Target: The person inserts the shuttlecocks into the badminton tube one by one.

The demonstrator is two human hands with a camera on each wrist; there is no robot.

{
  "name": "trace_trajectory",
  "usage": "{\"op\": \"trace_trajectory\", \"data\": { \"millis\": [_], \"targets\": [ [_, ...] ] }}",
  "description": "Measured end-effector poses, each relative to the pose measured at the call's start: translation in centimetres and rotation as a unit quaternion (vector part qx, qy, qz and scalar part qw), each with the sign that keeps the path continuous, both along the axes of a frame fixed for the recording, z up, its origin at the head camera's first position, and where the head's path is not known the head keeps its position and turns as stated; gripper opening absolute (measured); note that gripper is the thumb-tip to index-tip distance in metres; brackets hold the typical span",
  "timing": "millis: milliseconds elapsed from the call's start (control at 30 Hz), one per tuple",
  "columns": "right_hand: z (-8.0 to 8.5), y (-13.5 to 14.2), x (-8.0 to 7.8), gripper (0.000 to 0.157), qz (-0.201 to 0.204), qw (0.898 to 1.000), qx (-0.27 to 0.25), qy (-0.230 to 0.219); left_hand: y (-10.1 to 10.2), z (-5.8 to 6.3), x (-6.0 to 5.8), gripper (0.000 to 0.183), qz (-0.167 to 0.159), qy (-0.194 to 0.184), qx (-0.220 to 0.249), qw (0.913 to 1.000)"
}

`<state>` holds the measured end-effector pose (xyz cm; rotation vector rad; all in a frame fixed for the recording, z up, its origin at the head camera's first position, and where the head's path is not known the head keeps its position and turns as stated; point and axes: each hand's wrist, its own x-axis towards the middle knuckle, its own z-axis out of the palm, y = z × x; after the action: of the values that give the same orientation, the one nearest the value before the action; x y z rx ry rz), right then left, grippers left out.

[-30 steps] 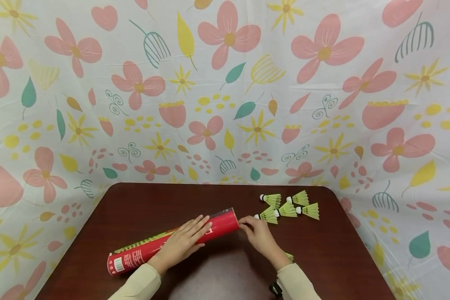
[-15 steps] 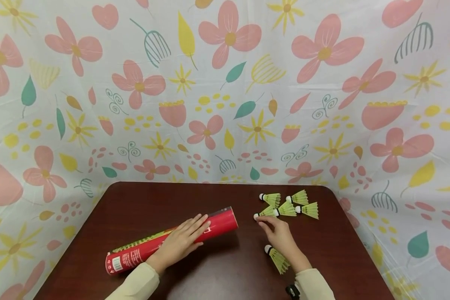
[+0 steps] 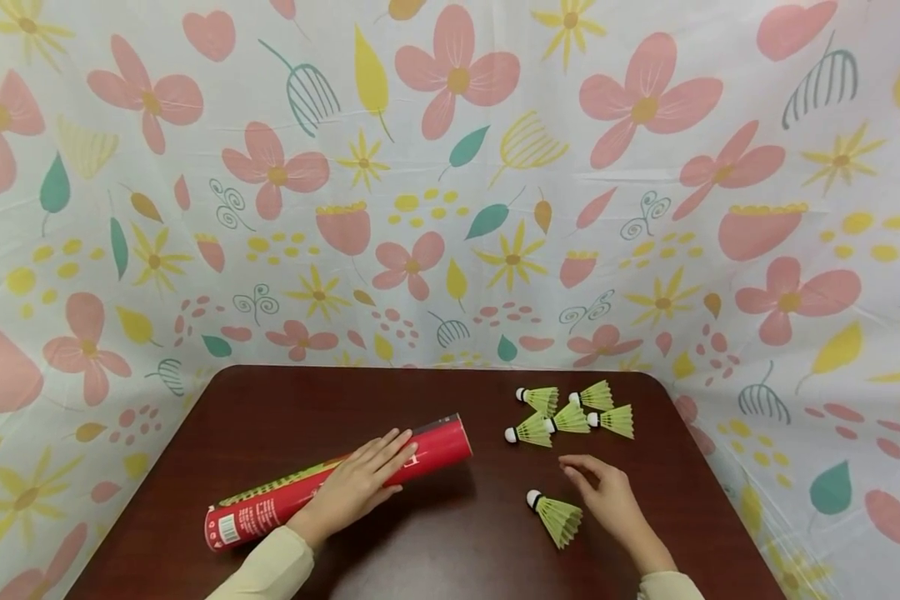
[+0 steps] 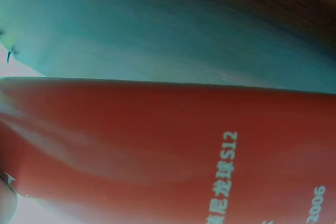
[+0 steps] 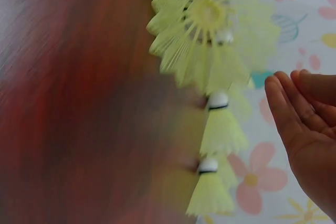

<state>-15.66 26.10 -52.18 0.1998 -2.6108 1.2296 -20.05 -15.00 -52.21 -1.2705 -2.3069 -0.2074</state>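
Note:
A red cylindrical shuttlecock tube [image 3: 435, 450] lies slantwise on the left of the table. My left hand [image 3: 360, 483] rests across its middle, fingers straight over the top; printed red tube wall [image 4: 147, 140] fills much of the left wrist view. My right hand [image 3: 611, 500] holds nothing, its fingers loosely bent. Just left of it lies a single yellow shuttlecock [image 3: 557, 518] with a white cork. In the right wrist view this hand [image 5: 307, 124] is apart from the large, blurred shuttlecock skirt [image 5: 170, 51].
Several more yellow shuttlecocks [image 3: 567, 418] lie bunched at the table's back right. The dark brown table [image 3: 435, 550] has rounded far corners. Behind and beside it hangs a white flower-patterned cloth [image 3: 420, 333].
My right hand has gone from the tube's right end, past the bunched shuttlecocks, to beside the single near shuttlecock, which is now fully uncovered. The left hand stays on the tube.

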Motion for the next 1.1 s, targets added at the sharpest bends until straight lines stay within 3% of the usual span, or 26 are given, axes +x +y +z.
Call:
{"op": "trace_trajectory", "data": {
  "millis": [300,467,700,933,1100],
  "targets": [
    [-0.9,2.8,1.7,0.021,0.031,0.996,-0.004,-0.084,0.0,0.0,-0.1,0.087,-0.005,0.002,0.0,1.0],
    [-1.4,3.6,2.3,0.027,0.067,0.993,-0.019,-0.1,0.0,0.1,-0.1,0.079,-0.002,0.001,-0.002,1.0],
    [-1.7,4.3,2.5,0.031,0.094,0.984,-0.054,-0.138,-0.1,0.2,-0.1,0.081,-0.002,0.0,-0.001,1.0],
    [-2.1,4.3,1.9,0.034,0.144,0.973,-0.088,-0.159,-0.2,0.1,-0.3,0.078,-0.004,0.006,0.002,1.0],
    [-2.6,3.8,1.7,0.025,0.134,0.979,-0.057,-0.142,-0.2,0.0,-0.4,0.078,-0.007,0.0,0.005,1.0]
  ]
}}
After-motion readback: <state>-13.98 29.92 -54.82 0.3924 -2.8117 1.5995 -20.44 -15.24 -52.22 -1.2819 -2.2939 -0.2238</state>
